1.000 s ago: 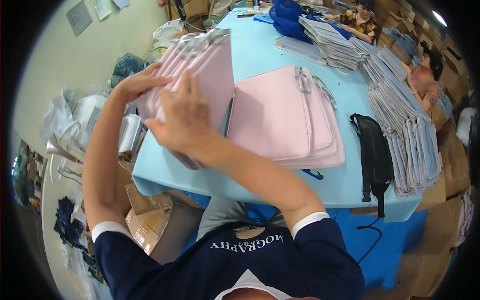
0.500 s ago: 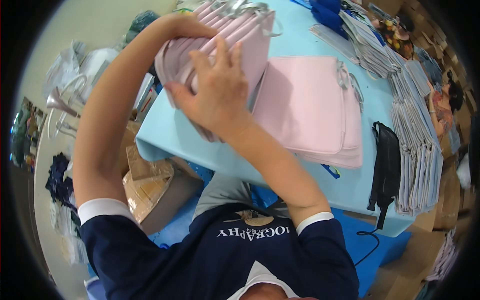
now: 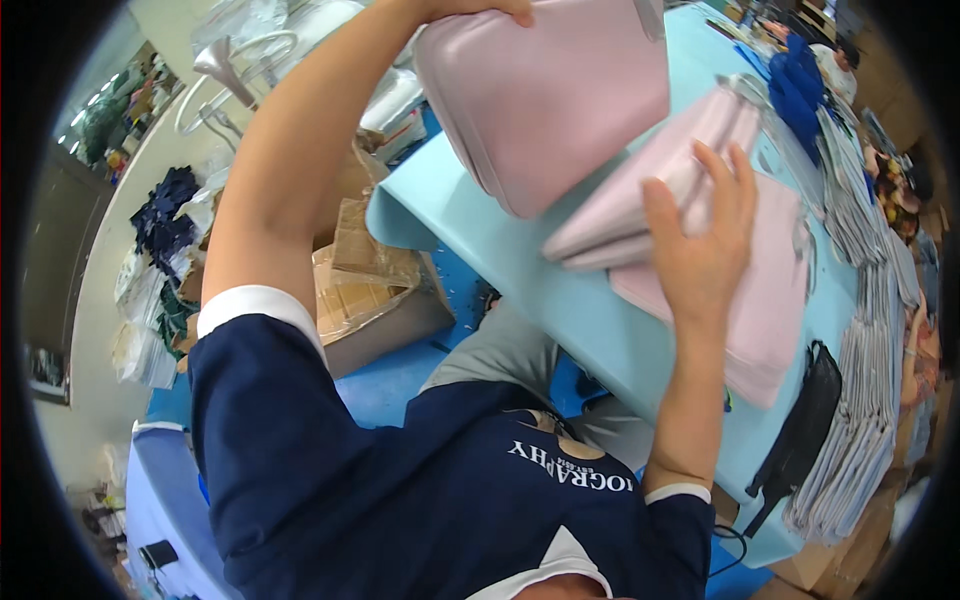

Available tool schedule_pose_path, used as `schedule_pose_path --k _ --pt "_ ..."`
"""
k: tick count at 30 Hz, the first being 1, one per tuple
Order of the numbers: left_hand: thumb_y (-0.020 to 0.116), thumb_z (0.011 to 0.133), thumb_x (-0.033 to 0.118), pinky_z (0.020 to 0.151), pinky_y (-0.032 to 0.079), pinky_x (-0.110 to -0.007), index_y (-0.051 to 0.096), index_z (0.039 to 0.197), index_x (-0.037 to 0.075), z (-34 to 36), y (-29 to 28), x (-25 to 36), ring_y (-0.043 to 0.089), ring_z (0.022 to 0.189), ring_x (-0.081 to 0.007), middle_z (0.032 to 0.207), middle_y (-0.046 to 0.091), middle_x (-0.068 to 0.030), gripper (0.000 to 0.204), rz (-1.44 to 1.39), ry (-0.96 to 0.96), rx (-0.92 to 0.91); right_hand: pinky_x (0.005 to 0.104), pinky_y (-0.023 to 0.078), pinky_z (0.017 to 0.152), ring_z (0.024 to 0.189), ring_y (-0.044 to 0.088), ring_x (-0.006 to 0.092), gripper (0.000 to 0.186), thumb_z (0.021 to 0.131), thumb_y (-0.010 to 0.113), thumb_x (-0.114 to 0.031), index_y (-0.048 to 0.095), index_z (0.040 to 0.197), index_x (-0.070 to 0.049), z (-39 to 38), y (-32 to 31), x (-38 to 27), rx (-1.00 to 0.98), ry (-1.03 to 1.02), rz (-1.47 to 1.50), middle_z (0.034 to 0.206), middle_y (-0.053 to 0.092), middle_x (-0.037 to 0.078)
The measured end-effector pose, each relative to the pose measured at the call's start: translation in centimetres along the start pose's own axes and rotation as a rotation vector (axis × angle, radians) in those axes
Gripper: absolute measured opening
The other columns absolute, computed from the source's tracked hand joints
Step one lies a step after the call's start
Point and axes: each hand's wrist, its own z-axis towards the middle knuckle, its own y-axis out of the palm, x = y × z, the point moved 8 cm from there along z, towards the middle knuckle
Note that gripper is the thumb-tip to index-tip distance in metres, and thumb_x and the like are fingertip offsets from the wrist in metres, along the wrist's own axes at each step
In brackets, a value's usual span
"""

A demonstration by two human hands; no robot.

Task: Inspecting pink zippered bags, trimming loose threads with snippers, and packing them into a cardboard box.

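My left hand point(image 3: 480, 10), partly cut off by the top edge of the picture, has its fingers hooked over the edge of a flat pink bag point(image 3: 550, 100) standing upright on the table. To the right, another pink bag or small bundle of them point(image 3: 630, 205) leans at a slant. My right hand point(image 3: 705, 235) is beside that leaning bundle, its fingers spread and seemingly resting against it. Underneath lies a flat pile of pink bags point(image 3: 770, 310) with grey straps at the far side. How many bags the left hand grips is hidden.
A light blue cloth covers the table point(image 3: 600, 320). Along its right side are a black strapped pouch point(image 3: 800, 430) and a long row of stacked grey-blue bags point(image 3: 860, 400). Left of the table stands an open cardboard box point(image 3: 380, 290). Other people sit at the far right.
The upright pink stack has come apart: one part stays with my left hand, another leans over the flat pile beside my right hand, which has moved right. The view has shifted too.
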Motion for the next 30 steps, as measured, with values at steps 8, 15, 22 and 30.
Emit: schedule_pose_path --k 8,15,22,30 --pt "0.063 0.071 0.034 0.069 0.051 -0.032 0.056 0.108 0.001 -19.9 -2.6 -19.9 0.061 0.085 -0.0205 0.095 0.062 -0.0109 0.050 -0.829 -0.513 0.725 0.0416 0.027 0.101 0.119 0.040 0.0324 0.041 0.081 0.057 -0.017 0.051 0.117 0.000 -0.7 -1.8 1.7 -0.090 -0.102 -0.154 0.128 0.043 0.019" --pt "0.069 0.066 0.018 0.077 0.047 -0.030 0.050 0.110 -0.009 -40.9 -1.2 -36.2 0.059 0.087 -0.0231 0.099 0.059 -0.0181 0.055 -0.750 -0.811 1.263 0.0432 0.029 0.101 0.121 0.038 0.0343 0.044 0.090 0.045 -0.032 0.049 0.120 0.000 -1.1 -0.7 4.7 -0.182 -0.080 -0.241 0.130 0.042 0.018" --pt "0.070 0.063 0.014 0.081 0.045 -0.031 0.044 0.117 -0.008 -47.3 5.5 -37.0 0.056 0.092 -0.0239 0.105 0.056 -0.0164 0.064 -0.663 -0.850 1.379 0.0364 0.029 0.100 0.119 0.041 0.0278 0.038 0.091 0.047 -0.024 0.048 0.122 -0.003 -1.9 1.1 6.2 -0.222 0.054 -0.372 0.128 0.045 0.015" --pt "0.073 0.060 0.014 0.088 0.041 -0.034 0.025 0.128 -0.004 -43.2 18.8 -35.4 0.050 0.104 -0.0266 0.118 0.046 -0.0207 0.085 -0.807 -0.876 1.487 0.0318 0.038 0.093 0.107 0.050 0.0241 0.037 0.087 0.053 -0.020 0.053 0.115 0.004 -5.5 3.1 11.7 -0.119 0.447 -0.330 0.120 0.052 0.017"
